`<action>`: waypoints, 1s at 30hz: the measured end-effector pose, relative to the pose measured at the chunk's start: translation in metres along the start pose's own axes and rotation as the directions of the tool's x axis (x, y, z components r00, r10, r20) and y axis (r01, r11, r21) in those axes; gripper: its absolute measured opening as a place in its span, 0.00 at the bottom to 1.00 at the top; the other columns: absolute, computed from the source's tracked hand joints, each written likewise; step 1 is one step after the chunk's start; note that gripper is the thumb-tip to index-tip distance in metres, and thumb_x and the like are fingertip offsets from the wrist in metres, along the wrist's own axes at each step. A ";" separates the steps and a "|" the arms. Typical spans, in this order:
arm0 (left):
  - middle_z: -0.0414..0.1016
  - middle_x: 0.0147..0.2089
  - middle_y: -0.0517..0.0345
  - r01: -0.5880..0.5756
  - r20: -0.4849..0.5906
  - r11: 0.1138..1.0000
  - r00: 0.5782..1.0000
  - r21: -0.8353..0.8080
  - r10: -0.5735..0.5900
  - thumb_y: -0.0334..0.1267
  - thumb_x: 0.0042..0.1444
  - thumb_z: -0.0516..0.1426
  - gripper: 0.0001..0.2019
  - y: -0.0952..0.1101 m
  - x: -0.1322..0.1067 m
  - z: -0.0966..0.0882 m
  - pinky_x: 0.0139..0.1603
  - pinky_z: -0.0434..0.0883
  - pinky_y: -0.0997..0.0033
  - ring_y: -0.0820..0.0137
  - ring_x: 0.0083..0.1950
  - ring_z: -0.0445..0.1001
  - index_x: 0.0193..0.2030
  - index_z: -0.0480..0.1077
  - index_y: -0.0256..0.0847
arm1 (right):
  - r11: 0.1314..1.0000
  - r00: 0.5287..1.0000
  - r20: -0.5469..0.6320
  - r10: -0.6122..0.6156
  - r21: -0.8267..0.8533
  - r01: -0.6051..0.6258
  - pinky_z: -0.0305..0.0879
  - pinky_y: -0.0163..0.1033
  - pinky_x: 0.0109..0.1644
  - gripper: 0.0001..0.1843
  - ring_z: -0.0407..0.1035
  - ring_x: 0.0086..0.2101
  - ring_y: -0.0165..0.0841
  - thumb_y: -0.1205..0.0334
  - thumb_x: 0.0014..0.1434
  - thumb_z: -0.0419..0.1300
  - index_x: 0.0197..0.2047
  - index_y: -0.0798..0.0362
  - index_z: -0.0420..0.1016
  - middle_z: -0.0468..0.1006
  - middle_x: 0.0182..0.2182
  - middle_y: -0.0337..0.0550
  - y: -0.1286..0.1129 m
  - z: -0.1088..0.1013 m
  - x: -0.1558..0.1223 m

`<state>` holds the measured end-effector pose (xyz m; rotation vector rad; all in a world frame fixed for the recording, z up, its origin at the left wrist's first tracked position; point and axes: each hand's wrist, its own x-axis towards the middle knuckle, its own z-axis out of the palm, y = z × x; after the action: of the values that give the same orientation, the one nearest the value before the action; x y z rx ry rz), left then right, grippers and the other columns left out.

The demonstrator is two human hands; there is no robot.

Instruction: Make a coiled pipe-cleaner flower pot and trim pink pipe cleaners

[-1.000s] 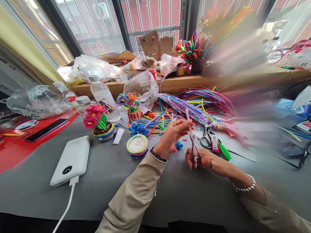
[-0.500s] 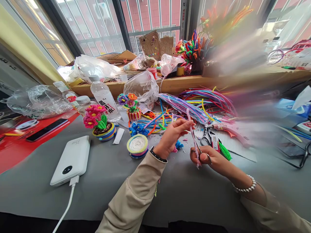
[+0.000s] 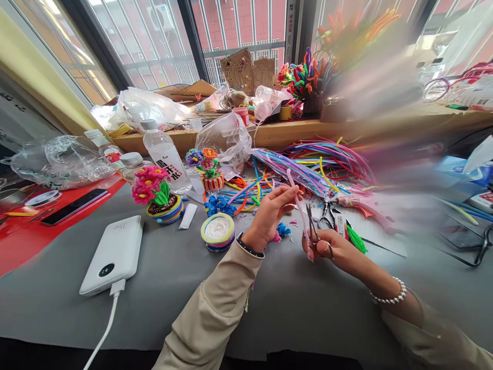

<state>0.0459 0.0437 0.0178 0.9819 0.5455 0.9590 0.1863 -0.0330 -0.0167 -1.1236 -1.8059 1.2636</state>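
Between the thumb and fingers of my left hand (image 3: 275, 210) is a pale pink pipe cleaner (image 3: 302, 213), held upright with its top end sticking out above. My right hand (image 3: 327, 246) is closed on small scissors (image 3: 311, 226), whose blades point up and stand slightly apart, right beside the lower part of the pipe cleaner. The pipe cleaner's lower end hangs at my right fingertips; whether they touch it I cannot tell. Behind my left wrist stands a round pot (image 3: 217, 232) wrapped in yellow, blue and pink, with a white coiled middle.
Pipe-cleaner flowers in a pot (image 3: 165, 210) and a water bottle (image 3: 165, 156) stand at left, behind a white power bank (image 3: 113, 254). Pipe-cleaner bundles (image 3: 296, 172) lie at the back. A pink glue gun (image 3: 372, 209) and black-handled scissors (image 3: 326, 218) lie on the right.
The pipe cleaner and my left fingers have shifted slightly left. The scissors have turned so that their blades point up beside the pipe cleaner.
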 end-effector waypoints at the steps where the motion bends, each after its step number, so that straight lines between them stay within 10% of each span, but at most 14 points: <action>1: 0.71 0.30 0.63 0.008 0.013 1.000 1.000 0.007 -0.008 0.40 0.43 0.61 0.06 0.000 0.000 0.000 0.35 0.59 0.78 0.78 0.32 0.66 0.26 0.71 0.40 | 1.000 1.000 0.022 -0.009 -0.027 0.010 0.52 0.34 0.27 0.38 0.55 0.24 0.26 0.26 0.43 0.37 0.24 0.57 0.63 0.63 0.21 0.40 -0.002 0.000 0.000; 12: 0.68 0.26 0.62 0.052 0.098 0.982 0.993 0.183 -0.071 0.41 0.42 0.61 0.09 0.000 0.000 0.003 0.35 0.59 0.76 0.78 0.30 0.64 0.22 0.68 0.37 | 0.998 0.990 0.135 -0.031 -0.051 0.038 0.51 0.34 0.27 0.39 0.54 0.24 0.26 0.26 0.42 0.37 0.25 0.57 0.61 0.63 0.23 0.40 -0.010 0.002 -0.002; 30: 0.64 0.24 0.65 -0.012 -0.012 0.996 1.000 0.088 0.013 0.41 0.43 0.61 0.10 0.002 -0.001 0.004 0.32 0.57 0.78 0.81 0.27 0.60 0.22 0.67 0.37 | 0.993 0.994 -0.058 0.088 0.085 -0.083 0.45 0.32 0.21 0.34 0.50 0.17 0.22 0.30 0.42 0.48 0.14 0.57 0.57 0.58 0.13 0.37 0.007 0.006 0.002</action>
<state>0.0479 0.0414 0.0215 1.0596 0.5967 0.9589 0.1821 -0.0323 -0.0254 -1.1915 -1.6614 1.3256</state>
